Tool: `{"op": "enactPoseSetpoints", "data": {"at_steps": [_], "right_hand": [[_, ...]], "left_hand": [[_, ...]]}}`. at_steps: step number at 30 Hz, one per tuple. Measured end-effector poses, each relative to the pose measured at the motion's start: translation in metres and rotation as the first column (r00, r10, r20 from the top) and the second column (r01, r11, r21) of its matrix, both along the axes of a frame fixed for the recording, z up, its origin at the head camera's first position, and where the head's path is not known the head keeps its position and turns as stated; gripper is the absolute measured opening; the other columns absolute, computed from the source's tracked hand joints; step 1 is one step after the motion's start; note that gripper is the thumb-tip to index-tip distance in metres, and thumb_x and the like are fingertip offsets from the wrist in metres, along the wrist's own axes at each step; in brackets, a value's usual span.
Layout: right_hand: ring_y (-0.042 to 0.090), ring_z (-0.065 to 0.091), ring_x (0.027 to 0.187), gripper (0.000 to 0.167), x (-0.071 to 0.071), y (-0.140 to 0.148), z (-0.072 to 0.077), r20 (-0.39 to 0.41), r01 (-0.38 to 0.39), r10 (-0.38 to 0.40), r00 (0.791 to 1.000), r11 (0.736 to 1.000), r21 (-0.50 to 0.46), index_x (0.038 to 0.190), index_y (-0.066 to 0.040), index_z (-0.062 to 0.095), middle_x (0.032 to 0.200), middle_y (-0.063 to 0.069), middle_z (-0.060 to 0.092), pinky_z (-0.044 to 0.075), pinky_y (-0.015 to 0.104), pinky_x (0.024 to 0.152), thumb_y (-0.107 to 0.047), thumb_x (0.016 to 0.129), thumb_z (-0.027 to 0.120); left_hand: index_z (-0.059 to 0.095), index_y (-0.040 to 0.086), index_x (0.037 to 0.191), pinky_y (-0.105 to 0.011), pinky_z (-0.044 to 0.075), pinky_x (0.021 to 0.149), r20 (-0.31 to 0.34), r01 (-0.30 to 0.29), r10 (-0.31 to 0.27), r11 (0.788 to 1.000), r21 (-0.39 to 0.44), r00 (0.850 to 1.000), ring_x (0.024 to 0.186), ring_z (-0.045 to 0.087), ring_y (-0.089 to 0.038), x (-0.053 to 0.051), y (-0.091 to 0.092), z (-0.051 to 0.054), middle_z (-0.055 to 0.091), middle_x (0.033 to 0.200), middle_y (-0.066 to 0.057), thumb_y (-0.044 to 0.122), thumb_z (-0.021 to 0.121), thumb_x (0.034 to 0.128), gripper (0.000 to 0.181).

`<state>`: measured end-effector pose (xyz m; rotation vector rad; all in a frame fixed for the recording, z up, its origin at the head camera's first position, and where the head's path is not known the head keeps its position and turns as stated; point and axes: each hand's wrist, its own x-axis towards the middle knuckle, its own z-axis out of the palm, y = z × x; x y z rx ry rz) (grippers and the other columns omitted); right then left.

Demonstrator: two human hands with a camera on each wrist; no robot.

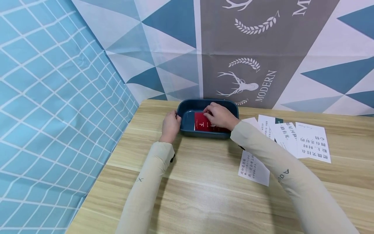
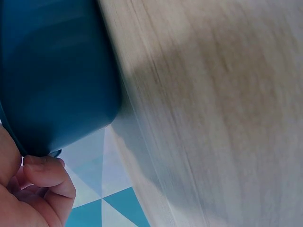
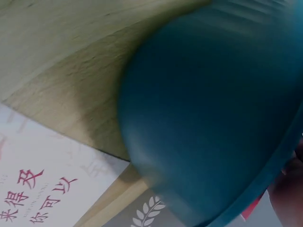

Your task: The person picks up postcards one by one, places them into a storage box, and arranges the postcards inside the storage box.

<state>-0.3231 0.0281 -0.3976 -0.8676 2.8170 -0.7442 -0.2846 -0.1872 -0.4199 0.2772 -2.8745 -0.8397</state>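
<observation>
A dark blue bin (image 1: 208, 134) with rounded corners stands on the table against the wall. My left hand (image 1: 170, 126) grips its left end; in the left wrist view the curled fingers (image 2: 49, 177) hold the corner by the rim. My right hand (image 1: 219, 116) reaches over the right side into the bin. Its bent fingers pinch the upper edge of a red card (image 1: 200, 123) with white characters, which lies inside the bin and is partly covered by the hand. In the right wrist view the bin's wall (image 3: 199, 104) hides most of that hand.
Several white printed cards (image 1: 314, 141) lie overlapping on the wooden table (image 1: 201, 188) to the right, partly under the right forearm. One card (image 1: 253, 169) lies nearer the front. A patterned wall covering (image 1: 172, 42) rises behind the bin, and a blue grid sheet (image 1: 58, 107) borders the left.
</observation>
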Motion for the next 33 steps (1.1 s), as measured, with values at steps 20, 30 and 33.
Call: {"op": "enactPoseSetpoints", "data": {"at_steps": [20,30,33], "right_hand": [[0.026,0.053,0.103,0.038,-0.002,0.007,-0.010,-0.114,0.061,-0.051,0.992,0.994,0.086,0.119,-0.003,0.060,0.110,0.014,0.057,0.045,0.041,0.096,-0.026,0.089,0.062],[0.030,0.052,0.099,0.042,-0.003,0.011,-0.016,-0.167,0.113,-0.084,0.982,0.979,0.172,0.116,0.001,0.061,0.109,0.018,0.058,0.044,0.044,0.094,-0.030,0.089,0.061],[0.031,0.051,0.099,0.043,-0.005,0.012,-0.018,-0.161,0.109,-0.080,0.984,0.977,0.183,0.117,0.003,0.060,0.110,0.019,0.057,0.043,0.044,0.094,-0.029,0.089,0.060]], "left_hand": [[0.056,0.001,0.112,-0.040,0.047,0.088,0.007,-0.008,0.008,1.000,0.014,1.000,0.093,0.054,-0.029,-0.001,-0.001,-0.001,0.059,0.106,-0.017,0.015,0.043,0.0949,0.025],[0.056,0.002,0.106,-0.040,0.047,0.085,0.002,-0.002,0.002,1.000,0.013,1.000,0.090,0.053,-0.029,-0.001,-0.001,-0.002,0.059,0.102,-0.016,0.014,0.043,0.0943,0.022],[0.056,0.002,0.106,-0.040,0.047,0.085,0.001,-0.004,0.004,1.000,0.012,1.000,0.090,0.053,-0.029,-0.002,0.000,-0.002,0.059,0.102,-0.016,0.015,0.043,0.0945,0.022]]}}
